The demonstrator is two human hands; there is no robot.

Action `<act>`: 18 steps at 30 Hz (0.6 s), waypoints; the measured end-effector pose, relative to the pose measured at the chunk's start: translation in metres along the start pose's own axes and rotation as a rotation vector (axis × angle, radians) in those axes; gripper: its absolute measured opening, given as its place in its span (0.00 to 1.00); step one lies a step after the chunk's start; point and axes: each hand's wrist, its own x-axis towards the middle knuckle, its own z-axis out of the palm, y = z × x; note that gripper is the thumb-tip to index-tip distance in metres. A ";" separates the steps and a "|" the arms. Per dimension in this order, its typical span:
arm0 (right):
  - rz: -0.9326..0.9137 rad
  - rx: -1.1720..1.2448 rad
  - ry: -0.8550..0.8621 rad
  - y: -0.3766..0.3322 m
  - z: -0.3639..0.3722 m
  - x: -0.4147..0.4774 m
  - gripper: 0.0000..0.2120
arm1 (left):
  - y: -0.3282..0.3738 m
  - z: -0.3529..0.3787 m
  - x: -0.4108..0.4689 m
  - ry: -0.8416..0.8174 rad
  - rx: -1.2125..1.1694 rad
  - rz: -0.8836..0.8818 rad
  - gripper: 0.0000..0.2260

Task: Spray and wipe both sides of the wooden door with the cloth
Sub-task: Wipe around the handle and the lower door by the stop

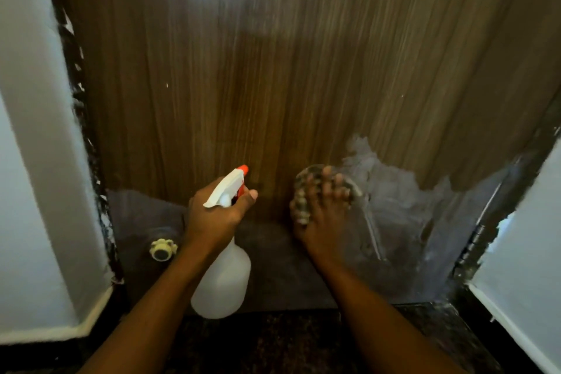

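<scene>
The left-hand grip (215, 215) is closed round the neck of a translucent white plastic spray bottle (223, 279) with a white trigger and orange nozzle, low in front of the brown wooden door (273, 70). Its contents are hard to make out. The right-hand grip (321, 222), fingers spread, presses a bunched mottled grey cloth (303, 179) against the door's lower part, beside a worn grey patch (394, 206). The cloth is blurred.

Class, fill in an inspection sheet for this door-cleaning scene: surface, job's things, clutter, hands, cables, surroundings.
Surface: door, brown wood grain; grey worn patch low on the right.
Job's things: spray bottle; cloth.
Clutter: nothing seen.
Hands: left hand grips the spray bottle; right hand presses the cloth on the door.
Cables: nothing seen.
Surroundings: white walls, dark floor, cream knob, hinge.
</scene>
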 end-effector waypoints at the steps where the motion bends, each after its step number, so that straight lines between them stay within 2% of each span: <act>1: 0.187 0.012 0.069 -0.002 -0.006 0.019 0.32 | 0.002 0.005 -0.002 0.002 0.006 0.008 0.20; 2: 0.331 0.042 0.126 -0.005 -0.013 0.041 0.32 | 0.004 0.011 -0.003 0.008 0.019 0.014 0.20; 3: 0.389 0.066 0.154 -0.008 -0.017 0.058 0.33 | 0.007 0.017 -0.005 0.011 0.032 0.023 0.20; 7: 0.235 -0.007 0.097 0.019 -0.011 0.024 0.32 | 0.017 0.046 -0.015 0.016 0.034 0.019 0.17; 10: 0.397 0.025 0.129 0.033 0.001 -0.019 0.31 | 0.019 0.062 -0.015 -0.041 0.058 0.040 0.17; 13: 0.515 0.109 0.168 0.026 -0.005 0.006 0.32 | 0.022 0.072 -0.010 -0.138 -0.030 -0.061 0.16; 15: 0.588 0.145 0.205 0.031 -0.017 0.032 0.33 | 0.022 0.083 -0.014 -0.190 -0.024 -0.051 0.15; 18: 0.612 0.194 0.252 0.047 -0.035 0.070 0.33 | 0.023 0.096 -0.021 -0.112 -0.006 -0.083 0.22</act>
